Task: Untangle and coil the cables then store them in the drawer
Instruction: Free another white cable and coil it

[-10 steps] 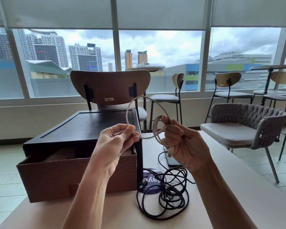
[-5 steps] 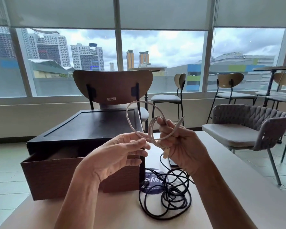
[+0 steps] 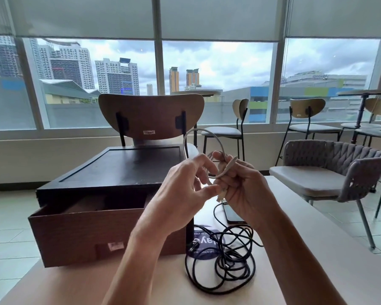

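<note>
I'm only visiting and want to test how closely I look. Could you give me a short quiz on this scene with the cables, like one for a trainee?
1. True or false: the drawer stands open.
2. What does the right hand grip? A) a white cable B) a spoon C) a pen
3. Fill in: the black cable lies in a tangle on the ____.

Key
1. True.
2. A.
3. table.
</note>
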The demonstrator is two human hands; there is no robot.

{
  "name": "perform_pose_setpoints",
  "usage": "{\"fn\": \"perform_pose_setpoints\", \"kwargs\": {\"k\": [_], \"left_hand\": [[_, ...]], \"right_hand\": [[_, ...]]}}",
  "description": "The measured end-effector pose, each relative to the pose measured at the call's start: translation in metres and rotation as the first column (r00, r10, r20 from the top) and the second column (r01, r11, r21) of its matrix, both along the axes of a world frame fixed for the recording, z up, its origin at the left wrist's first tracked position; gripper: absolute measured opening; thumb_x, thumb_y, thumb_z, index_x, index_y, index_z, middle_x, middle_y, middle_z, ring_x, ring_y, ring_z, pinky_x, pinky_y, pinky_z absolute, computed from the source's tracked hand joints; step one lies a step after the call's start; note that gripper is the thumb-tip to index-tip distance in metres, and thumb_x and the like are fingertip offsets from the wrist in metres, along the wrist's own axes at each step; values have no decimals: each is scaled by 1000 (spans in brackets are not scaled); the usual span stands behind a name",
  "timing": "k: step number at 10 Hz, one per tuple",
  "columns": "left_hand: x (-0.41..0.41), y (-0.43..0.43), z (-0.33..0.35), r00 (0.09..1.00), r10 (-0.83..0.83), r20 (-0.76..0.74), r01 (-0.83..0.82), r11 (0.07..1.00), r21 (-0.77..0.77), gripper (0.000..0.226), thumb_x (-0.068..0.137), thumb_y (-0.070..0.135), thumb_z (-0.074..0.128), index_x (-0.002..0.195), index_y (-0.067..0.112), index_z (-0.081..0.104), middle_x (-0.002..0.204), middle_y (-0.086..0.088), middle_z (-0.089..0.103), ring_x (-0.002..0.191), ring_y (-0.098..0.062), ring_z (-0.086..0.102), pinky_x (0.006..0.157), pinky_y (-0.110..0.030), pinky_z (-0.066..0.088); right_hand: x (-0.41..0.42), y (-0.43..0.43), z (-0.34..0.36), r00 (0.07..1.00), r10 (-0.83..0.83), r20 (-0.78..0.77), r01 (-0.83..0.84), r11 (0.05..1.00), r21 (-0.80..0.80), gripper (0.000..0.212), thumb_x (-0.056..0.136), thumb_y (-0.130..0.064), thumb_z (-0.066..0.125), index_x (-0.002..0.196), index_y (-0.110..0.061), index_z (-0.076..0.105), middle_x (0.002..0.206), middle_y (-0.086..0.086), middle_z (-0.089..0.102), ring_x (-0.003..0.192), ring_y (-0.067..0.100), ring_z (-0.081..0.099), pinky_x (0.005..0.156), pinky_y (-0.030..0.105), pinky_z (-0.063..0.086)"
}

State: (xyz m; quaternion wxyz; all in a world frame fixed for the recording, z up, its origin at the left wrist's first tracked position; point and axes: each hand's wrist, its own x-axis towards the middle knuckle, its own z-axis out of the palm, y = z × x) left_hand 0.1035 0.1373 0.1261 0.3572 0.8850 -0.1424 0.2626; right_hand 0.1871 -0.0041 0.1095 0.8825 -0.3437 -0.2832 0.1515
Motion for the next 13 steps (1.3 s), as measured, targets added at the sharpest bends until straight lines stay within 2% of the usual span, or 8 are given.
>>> {"fn": "perform_pose_setpoints", "kwargs": {"k": [4,6,8,9,10,11,12,13], "left_hand": [[2,-19,-1,981,-34,190,70,980,-184,10,83,28,80,89,33,73,82,18,62,72,-4,57,60,-12,43],[-8,-11,7,954,-283,-100,289,956,57,5,87,24,77,87,27,74,80,9,69,72,-3,60,64,-20,46],[-17,-30,1,691,-573,-441,673,733,104,11,85,6,77,96,6,75,81,-6,73,65,3,59,68,-14,45],[5,-80,-125,801,-558,-218,589,799,122,12,87,5,75,98,3,74,83,-9,74,66,0,60,70,-16,47],[9,-138,-164,701,-600,-387,674,734,82,10,88,5,73,98,3,73,82,-7,73,68,-3,61,70,-17,48],[17,-143,-139,577,-621,-531,704,708,-63,9,90,5,71,99,2,72,81,-6,72,69,-6,61,71,-18,50],[7,-26,-38,593,-550,-588,590,794,-146,20,92,-4,65,111,-8,66,92,-23,70,77,-14,62,75,-16,52],[-8,-2,-5,740,-509,-439,502,853,-144,4,92,13,69,92,10,71,75,5,68,68,-8,61,71,-21,52]], "right_hand": [[-8,0,1,986,-65,156,90,984,-157,51,105,-4,34,76,-11,74,61,4,53,48,7,49,44,16,45],[5,-6,-3,988,-155,16,156,981,-116,34,106,-12,37,102,1,68,65,2,45,55,10,39,49,21,38],[16,-7,-6,969,-218,-113,220,975,5,32,105,-10,34,103,6,62,53,-4,38,40,5,29,46,19,37],[17,-9,-6,967,-232,-108,235,972,15,32,105,-10,33,102,5,62,54,-3,39,42,6,29,48,19,36],[15,-12,-5,963,-250,-98,253,967,13,33,106,-11,34,101,4,62,53,-4,38,44,6,28,50,21,36],[16,-16,-4,968,-240,-73,243,969,31,32,105,-11,33,102,4,62,54,-4,36,44,6,27,49,19,36],[17,-20,-3,981,-190,-47,191,981,27,34,105,-10,34,101,5,64,54,-4,35,43,5,28,48,19,37],[17,-23,-5,996,-89,-3,89,996,-21,34,104,-9,36,103,6,66,58,-4,34,44,4,27,48,19,38]]}}
